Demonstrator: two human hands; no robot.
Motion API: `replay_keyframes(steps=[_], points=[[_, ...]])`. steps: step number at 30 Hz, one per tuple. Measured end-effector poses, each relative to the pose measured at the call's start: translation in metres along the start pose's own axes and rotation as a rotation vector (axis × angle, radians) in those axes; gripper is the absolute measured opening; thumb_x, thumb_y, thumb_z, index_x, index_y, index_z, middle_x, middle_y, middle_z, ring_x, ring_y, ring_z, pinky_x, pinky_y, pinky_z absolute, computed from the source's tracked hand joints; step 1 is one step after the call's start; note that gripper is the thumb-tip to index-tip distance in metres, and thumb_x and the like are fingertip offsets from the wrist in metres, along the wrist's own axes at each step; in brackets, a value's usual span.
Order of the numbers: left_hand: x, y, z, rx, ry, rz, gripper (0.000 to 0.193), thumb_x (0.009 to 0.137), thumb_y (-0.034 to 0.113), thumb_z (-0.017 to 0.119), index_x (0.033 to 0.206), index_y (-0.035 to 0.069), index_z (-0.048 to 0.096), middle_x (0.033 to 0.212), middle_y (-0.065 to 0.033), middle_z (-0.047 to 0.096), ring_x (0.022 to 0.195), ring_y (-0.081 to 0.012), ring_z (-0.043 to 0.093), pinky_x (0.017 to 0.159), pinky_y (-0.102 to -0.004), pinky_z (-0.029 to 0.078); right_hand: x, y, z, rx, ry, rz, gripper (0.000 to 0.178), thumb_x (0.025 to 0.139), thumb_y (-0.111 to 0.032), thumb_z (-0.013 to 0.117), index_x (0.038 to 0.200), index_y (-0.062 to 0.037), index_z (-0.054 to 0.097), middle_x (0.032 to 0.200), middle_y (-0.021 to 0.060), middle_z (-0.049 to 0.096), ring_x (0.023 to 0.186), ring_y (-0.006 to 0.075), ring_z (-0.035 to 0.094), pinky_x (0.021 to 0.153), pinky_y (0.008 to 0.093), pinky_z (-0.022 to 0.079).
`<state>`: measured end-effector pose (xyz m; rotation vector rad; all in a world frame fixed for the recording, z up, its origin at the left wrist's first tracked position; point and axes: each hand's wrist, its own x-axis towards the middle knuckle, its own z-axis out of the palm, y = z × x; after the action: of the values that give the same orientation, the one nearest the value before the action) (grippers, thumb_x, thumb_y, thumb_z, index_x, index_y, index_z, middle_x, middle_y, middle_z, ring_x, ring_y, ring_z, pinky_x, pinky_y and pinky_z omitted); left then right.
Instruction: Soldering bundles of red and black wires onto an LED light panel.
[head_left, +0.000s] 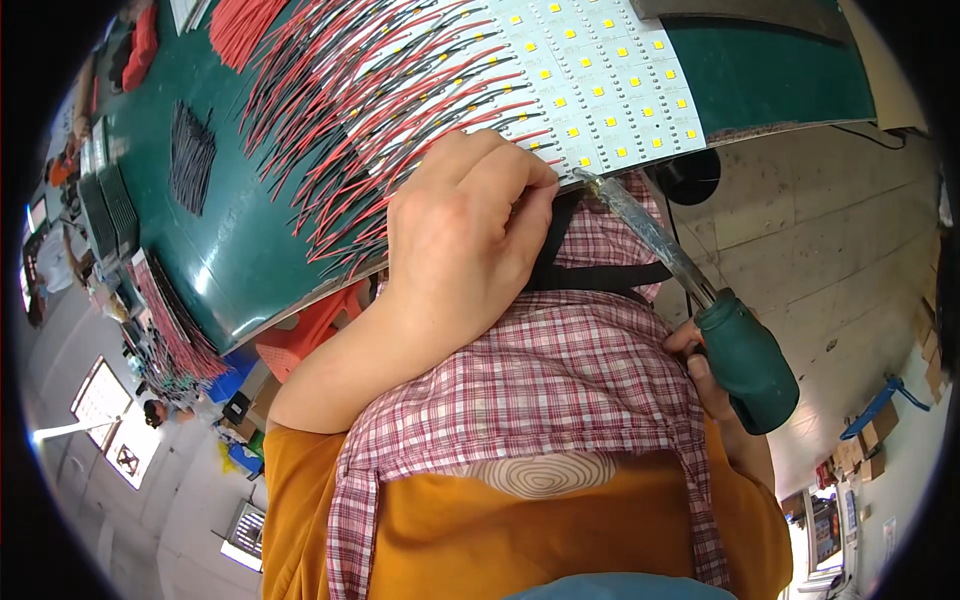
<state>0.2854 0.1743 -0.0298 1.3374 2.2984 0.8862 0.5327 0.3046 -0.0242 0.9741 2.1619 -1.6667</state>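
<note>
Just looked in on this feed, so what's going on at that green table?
A person's right hand holds a green-handled soldering iron, its tip at the near edge of a white board dotted with yellow squares. The left hand is bunched at that edge, close to the tip; whether it pinches a wire is hidden. Rows of red and black wires fan leftward from the board.

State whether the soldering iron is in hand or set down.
In hand: the right hand holds the soldering iron by its green handle, fingers showing beside it.
</note>
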Motion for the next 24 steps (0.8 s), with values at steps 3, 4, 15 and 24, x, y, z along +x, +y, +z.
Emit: replay_keyframes(steps=[3,4,15,24], points=[[0.0,0.001,0.002,0.019,0.011,-0.023,0.009,0.073,0.003,0.068,0.08,0.006,0.062,0.075,-0.0086,0.06,0.074,-0.0292,0.059,0.063,-0.0385,0.049,-0.001,0.0,0.0,0.066,-0.072,0.053,0.023,0.088,-0.019,0.058,0.092,0.0027,0.063,0.083,0.0084,0.064,0.072,0.0158,0.057,0.067,0.0282,0.045],[0.0,0.002,0.002,0.034,0.013,-0.025,0.009,0.073,0.004,0.068,0.079,0.006,0.062,0.075,-0.0087,0.06,0.073,-0.0292,0.059,0.062,-0.0387,0.048,-0.001,0.002,0.0,0.084,-0.08,0.03,0.021,0.088,-0.017,0.058,0.093,0.0028,0.062,0.083,0.0085,0.064,0.072,0.0157,0.056,0.068,0.0279,0.045],[0.003,0.008,0.002,0.074,0.018,-0.008,0.011,0.072,-0.004,0.07,0.076,0.002,0.061,0.073,-0.0084,0.061,0.067,-0.0225,0.059,0.06,-0.0314,0.048,-0.004,0.023,0.006,0.093,0.072,-0.393,0.023,0.09,-0.02,0.057,0.095,0.0022,0.058,0.082,0.0095,0.063,0.071,0.0156,0.056,0.066,0.028,0.045],[-0.008,0.011,-0.003,0.145,0.034,0.019,0.012,0.071,0.001,0.068,0.079,0.006,0.059,0.075,-0.0112,0.058,0.07,-0.0315,0.058,0.062,-0.0394,0.047,-0.004,0.005,0.005,0.13,0.059,-0.369,0.025,0.088,-0.022,0.061,0.097,0.0007,0.06,0.081,0.0086,0.063,0.071,0.0156,0.059,0.067,0.0276,0.047]])
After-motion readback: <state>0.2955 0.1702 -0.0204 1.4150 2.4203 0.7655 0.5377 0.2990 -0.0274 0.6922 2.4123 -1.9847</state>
